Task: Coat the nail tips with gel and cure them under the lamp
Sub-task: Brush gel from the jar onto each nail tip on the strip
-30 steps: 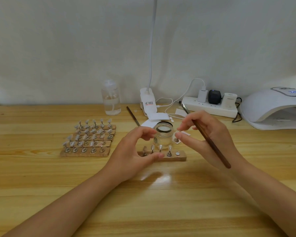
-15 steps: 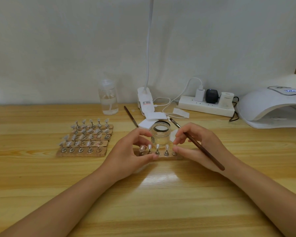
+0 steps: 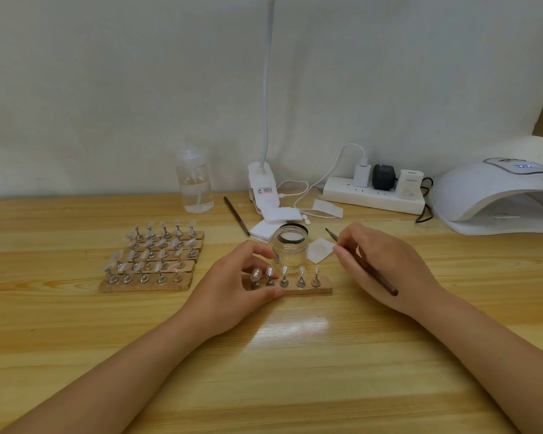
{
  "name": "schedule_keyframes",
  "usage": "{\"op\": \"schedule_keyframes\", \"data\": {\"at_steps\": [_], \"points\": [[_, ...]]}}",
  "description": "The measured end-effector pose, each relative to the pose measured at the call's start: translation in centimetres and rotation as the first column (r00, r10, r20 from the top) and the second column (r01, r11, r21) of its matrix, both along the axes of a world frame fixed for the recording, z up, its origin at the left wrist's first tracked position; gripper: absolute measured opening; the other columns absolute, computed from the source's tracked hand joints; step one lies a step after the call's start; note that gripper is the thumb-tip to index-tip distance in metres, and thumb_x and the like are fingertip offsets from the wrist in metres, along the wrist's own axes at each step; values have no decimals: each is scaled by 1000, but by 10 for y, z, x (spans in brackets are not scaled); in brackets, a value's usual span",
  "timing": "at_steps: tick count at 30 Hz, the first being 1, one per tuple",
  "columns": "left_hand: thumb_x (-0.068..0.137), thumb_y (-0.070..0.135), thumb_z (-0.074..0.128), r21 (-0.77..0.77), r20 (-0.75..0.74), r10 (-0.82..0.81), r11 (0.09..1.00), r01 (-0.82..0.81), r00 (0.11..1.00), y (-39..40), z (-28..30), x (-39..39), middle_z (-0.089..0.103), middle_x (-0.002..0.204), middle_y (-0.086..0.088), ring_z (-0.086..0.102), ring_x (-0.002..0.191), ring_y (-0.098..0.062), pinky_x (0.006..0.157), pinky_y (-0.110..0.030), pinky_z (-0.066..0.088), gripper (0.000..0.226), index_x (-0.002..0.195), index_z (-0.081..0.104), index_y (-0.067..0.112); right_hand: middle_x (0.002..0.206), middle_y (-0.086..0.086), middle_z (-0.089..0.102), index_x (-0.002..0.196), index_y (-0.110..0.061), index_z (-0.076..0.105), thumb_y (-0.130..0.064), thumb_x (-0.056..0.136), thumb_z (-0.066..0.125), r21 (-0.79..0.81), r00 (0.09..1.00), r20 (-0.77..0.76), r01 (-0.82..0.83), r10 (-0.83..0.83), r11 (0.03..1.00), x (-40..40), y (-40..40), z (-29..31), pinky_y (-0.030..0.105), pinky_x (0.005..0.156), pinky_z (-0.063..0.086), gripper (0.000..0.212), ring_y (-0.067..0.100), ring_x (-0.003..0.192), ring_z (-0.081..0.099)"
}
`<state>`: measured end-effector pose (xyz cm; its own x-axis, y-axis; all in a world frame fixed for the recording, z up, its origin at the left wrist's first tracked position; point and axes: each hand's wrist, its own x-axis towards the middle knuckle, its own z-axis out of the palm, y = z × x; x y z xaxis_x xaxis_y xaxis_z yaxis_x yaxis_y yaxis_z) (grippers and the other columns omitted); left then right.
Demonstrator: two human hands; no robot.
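Left hand [image 3: 232, 286] is clamped on the near-left end of the wooden strip [image 3: 322, 288], thumb along its front edge and fingers curled over the back, so the grip is narrow and holding the strip flat on the tabletop [image 3: 295, 371]. Five nail tips [image 3: 284, 272] stand on their little pegs in a row, and that row runs left to right, straight across in front of the person. Right hand [image 3: 386, 267] pinches the brush [image 3: 362, 264] like a pen, the dark handle slanting back toward the wrist and the bristle end pointing up and away to the left, toward the open gel jar [image 3: 290, 247]. The jar sits just behind the middle of the strip, and the brush tip hovers just to its right, above a white wipe [image 3: 320, 250]. So the brush hand is the nearer one to both jar and tips, and the work lies to its left. The curing lamp [image 3: 496, 195] waits well off to the right at the back. My read: a dip leftward into the jar, then strokes along the row.
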<state>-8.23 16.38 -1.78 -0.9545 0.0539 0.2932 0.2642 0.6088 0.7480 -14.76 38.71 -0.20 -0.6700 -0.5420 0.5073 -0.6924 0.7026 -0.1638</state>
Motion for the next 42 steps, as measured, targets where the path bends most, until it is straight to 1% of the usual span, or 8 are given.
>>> {"op": "schedule_keyframes", "data": {"at_steps": [11,20,23,26,29,33,36,42], "points": [[69,23,77,81,-72,48,996,-42,996,1,1,2,69,85,5,58,86,8,71,1,37,38,94,51,34,100,-6,68,109,-24,66,-13,88,56,182,998,26,-66,63,981,2,-3,1,23,80,39,26,14,93,61],[57,46,69,173,-126,87,983,-64,988,4,5,5,69,86,11,62,89,-1,78,-23,50,41,93,52,34,64,2,66,88,-11,73,-3,79,68,231,991,-15,-125,132,965,6,-3,6,20,53,35,13,17,54,58],[58,44,69,180,-136,91,981,-66,986,5,6,7,68,87,14,61,91,1,77,-26,50,40,92,52,34,76,-2,69,102,-20,69,-16,90,56,246,995,-27,-88,98,965,6,-3,6,14,53,28,19,14,63,59],[57,44,69,196,-154,83,979,-52,985,6,8,8,68,88,18,62,92,0,74,-23,50,39,91,52,34,89,-14,68,117,-34,61,-28,93,49,105,999,4,45,-46,993,7,-2,6,11,59,30,27,0,71,55],[58,42,70,227,-174,81,973,-40,981,8,11,7,68,89,19,63,89,-1,67,-13,48,38,91,53,33,76,-22,61,108,-33,64,-25,90,55,-145,973,211,127,-95,981,5,-3,10,11,59,35,22,-6,63,49],[55,44,71,271,-182,80,962,-28,980,12,16,4,70,89,13,65,89,-4,73,-23,54,41,91,54,34,69,-4,71,90,-25,68,-30,88,58,-447,656,736,281,170,849,0,4,29,15,51,47,12,0,51,55],[56,46,71,230,-186,57,973,-13,981,18,23,0,69,90,13,64,92,-4,77,-32,54,41,92,54,37,74,6,71,94,-12,69,-36,79,64,-471,390,858,338,335,814,-3,14,38,18,48,49,28,6,52,57],[57,35,73,240,-223,13,970,42,975,54,45,-22,68,85,13,64,89,-5,74,-26,54,38,89,52,36,76,5,71,80,-12,76,-29,63,72,-532,292,845,380,447,757,-13,44,52,15,45,48,24,4,53,58]]}}
